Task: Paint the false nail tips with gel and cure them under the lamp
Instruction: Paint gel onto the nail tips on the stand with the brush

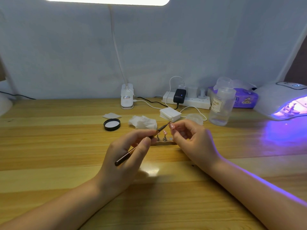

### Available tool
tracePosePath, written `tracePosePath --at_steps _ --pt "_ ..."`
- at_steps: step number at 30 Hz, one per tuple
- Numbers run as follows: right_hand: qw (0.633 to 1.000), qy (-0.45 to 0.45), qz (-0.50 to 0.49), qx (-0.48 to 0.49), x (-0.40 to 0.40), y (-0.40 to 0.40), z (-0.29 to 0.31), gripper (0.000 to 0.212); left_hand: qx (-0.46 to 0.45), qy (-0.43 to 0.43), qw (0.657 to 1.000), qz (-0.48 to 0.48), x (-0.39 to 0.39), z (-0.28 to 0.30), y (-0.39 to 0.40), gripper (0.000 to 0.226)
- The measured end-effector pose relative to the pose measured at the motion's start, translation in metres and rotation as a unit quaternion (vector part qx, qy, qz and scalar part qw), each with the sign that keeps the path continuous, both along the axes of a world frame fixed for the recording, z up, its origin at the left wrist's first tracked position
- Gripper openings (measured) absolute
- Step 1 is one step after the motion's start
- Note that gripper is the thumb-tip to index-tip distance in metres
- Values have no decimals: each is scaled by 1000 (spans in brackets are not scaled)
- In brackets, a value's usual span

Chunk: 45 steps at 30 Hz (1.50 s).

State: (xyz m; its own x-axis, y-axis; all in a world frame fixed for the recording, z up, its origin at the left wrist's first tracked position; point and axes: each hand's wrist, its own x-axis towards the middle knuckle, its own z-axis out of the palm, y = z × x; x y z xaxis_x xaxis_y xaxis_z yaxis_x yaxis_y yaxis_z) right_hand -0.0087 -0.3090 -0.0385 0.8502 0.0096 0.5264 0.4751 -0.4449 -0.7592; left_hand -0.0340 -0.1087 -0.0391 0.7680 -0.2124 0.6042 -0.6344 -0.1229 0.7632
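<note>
The left hand [126, 156] has its grip closed round a thin dark brush [141, 145], thumb and fingers curled on the shaft about midway, so the butt end sticks out toward the person and the fine tip runs up and away to the right. That tip meets a pink nail tip [171, 126], which the right hand [192, 140] pinches between thumb and forefinger, its other fingers loosely curled behind. The two grips sit close together, just above the tabletop [66, 155], with the brush point bridging the small gap between them.

Directly under and just beyond the two grips stands a small holder [164, 142] with more pink tips [164, 132] upright on pegs; how many there are I cannot tell, since the left fingers cover part of it.

Farther off from the grips lie a crumpled wipe [143, 122], a black lid [112, 124] to its left, and a stack of white pads [170, 114]. Off to the right of the right hand's grip stands a clear bottle [221, 107], and well beyond that, at the edge of the tabletop, the curing lamp [280, 100] is lit, throwing violet light across the wood and along the right forearm. A clip lamp [127, 97] and a power strip [187, 100] stand against the back wall.
</note>
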Motion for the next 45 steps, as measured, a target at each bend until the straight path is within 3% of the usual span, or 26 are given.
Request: tracePosePath --at_steps 9,20,45 --pt "1000 -19 -6 -10 -1 1 1 13 23 -42 999 6 -2 1 2 25" --pt "1000 -10 -4 2 0 -1 0 22 19 -33 999 -7 -1 -1 2 28" --pt "997 -56 -29 -54 2 -2 -1 17 28 -23 999 2 -2 2 3 29"
